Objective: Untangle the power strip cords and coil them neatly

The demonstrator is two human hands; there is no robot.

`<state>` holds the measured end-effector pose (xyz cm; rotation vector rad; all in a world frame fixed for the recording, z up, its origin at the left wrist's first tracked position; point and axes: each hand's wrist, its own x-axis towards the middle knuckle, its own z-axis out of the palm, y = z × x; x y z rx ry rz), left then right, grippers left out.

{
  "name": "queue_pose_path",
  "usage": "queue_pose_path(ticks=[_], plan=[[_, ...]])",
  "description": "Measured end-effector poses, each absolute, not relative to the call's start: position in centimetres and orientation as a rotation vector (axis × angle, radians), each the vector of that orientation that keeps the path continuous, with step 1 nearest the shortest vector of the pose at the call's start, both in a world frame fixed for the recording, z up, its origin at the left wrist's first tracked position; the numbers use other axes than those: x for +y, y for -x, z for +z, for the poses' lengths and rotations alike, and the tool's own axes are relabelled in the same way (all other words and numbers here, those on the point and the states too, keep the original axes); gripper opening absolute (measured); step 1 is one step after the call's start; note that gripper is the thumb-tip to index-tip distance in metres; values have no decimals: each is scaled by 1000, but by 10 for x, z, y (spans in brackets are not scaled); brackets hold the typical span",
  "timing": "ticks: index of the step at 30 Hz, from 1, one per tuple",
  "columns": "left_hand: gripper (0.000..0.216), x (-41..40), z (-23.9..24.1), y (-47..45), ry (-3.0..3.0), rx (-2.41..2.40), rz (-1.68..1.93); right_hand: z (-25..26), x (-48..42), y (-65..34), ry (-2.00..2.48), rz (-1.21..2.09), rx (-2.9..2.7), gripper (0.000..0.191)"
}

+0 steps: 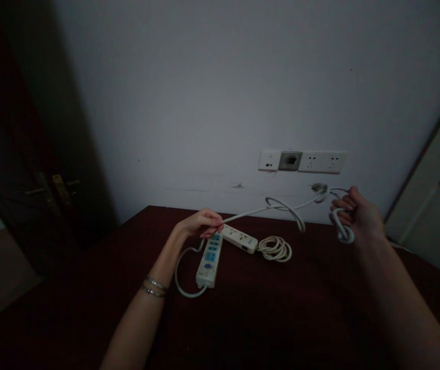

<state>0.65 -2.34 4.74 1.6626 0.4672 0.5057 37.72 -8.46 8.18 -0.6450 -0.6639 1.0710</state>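
Head view, forward-down over table [281,308], near wall [220,77]

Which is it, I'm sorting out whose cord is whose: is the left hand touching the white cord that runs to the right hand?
Touching. The head view shows the left hand pinching the white cord, which leaves its fingertips towards the right hand.

The room is dim. A plain white wall [220,92] fills most of the view, scuffed faintly just above the table [266,318], a dark reddish-brown surface pushed against it. A strip of white wall sockets [302,161] with one grey plate sits on the wall just above the table's far edge. Left of the table stands a dark wooden door [31,169] with a brass handle [60,189]. Right of the table, a pale door [439,205] leans into view.
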Motion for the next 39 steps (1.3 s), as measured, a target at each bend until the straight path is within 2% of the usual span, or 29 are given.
queue_pose_path(ticks=[7, 19, 25, 30, 36, 39], plan=[[30, -9, 47, 27, -1686, 599, 563, 68, -79, -415, 705, 1038, -569, 43], [35, 21, -11, 31, -1526, 593, 610, 65, -90, -444, 596, 1065, -460, 36], [32, 28, -28, 40, -1527, 634, 604, 80, -96, -421, 594, 1057, -528, 35], [28, 21, -8, 51, -1572, 689, 559, 104, -113, -376, 592, 1114, -796, 39], [56, -4, 40, 26, -1843, 790, 474, 115, -132, -318, 587, 1250, -894, 41], [76, -17, 50, -4, -2052, 966, 640, 113, -136, -296, 613, 1301, -954, 42]])
